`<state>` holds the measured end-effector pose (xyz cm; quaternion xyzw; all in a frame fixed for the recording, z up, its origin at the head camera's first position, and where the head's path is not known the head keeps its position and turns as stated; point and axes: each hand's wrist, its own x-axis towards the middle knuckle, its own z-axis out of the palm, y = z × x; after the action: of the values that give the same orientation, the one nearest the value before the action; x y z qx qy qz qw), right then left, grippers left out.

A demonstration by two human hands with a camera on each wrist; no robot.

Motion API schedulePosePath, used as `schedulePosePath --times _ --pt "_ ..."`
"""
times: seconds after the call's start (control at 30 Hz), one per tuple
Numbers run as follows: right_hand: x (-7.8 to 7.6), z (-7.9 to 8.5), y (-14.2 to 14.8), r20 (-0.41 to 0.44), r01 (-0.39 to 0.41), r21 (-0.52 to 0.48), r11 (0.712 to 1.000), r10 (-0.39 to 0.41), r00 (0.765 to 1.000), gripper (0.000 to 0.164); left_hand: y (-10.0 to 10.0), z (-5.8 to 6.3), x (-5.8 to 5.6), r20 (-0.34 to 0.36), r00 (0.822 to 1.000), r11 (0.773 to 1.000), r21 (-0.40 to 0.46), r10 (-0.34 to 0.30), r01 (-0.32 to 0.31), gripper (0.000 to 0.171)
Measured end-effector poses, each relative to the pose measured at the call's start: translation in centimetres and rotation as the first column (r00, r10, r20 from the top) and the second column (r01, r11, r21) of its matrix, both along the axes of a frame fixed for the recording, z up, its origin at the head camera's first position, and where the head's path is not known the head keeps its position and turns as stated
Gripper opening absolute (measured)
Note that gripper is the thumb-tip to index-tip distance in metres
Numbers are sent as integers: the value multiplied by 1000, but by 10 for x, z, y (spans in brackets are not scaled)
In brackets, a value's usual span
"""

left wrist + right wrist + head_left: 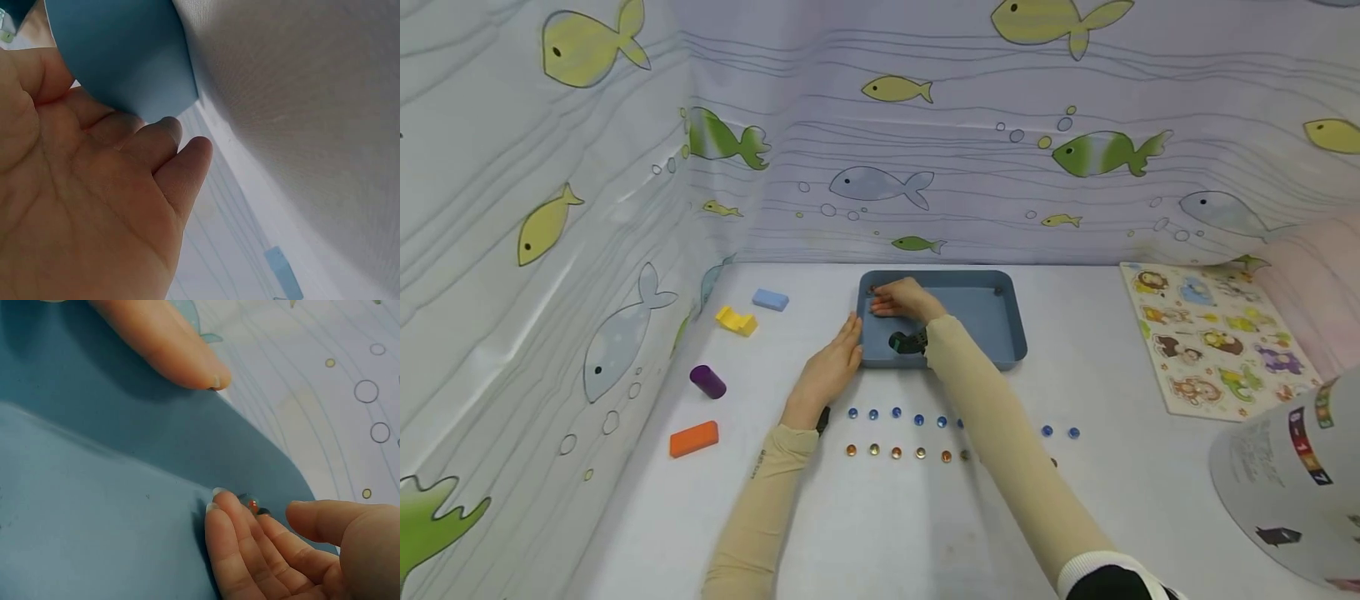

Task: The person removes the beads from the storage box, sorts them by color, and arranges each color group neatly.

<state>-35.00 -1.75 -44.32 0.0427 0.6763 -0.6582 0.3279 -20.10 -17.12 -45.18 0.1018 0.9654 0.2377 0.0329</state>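
A blue-grey tray [981, 321] stands at the far middle of the table. My left hand [826, 375] lies against its left side, fingers extended along the wall; the left wrist view shows the palm [94, 181] and fingertips at the wall. My right hand [904, 300] reaches inside the tray toward the far left corner, fingers together and nearly straight, thumb apart. Small shiny glass beads [252, 503] lie in that corner, right beside the right fingers and partly hidden by them. Another bead [997, 290] lies in the far right corner.
In front of the tray run a row of blue beads [918, 420] and a row of amber beads [896, 453], partly covered by the right sleeve. Several blocks, including an orange one [694, 439], lie left. A sticker board [1221, 342] and white cylinder [1292, 483] are right.
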Motion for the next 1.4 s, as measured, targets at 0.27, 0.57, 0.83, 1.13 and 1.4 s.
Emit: schedulePosePath --times 0.27,0.57,0.83,1.13,1.4 --pt "2 1 -7 -17 -12 12 1000 12 1000 35 -1 1 2 -7 1000 1000 -8 1 -1 54" --pt "11 2 -14 -49 5 90 996 0 999 33 3 0 4 -12 1000 1000 4 -3 3 54" --pt "16 8 -10 -102 -51 103 993 61 993 34 1 3 4 -5 1000 1000 -13 -7 7 54" --pt "18 34 17 -195 -143 49 988 150 969 38 1 4 3 -7 1000 1000 -20 1 -1 55" --pt "37 67 56 -308 -178 -7 984 168 936 39 1 2 2 3 1000 1000 -14 -1 1 55"
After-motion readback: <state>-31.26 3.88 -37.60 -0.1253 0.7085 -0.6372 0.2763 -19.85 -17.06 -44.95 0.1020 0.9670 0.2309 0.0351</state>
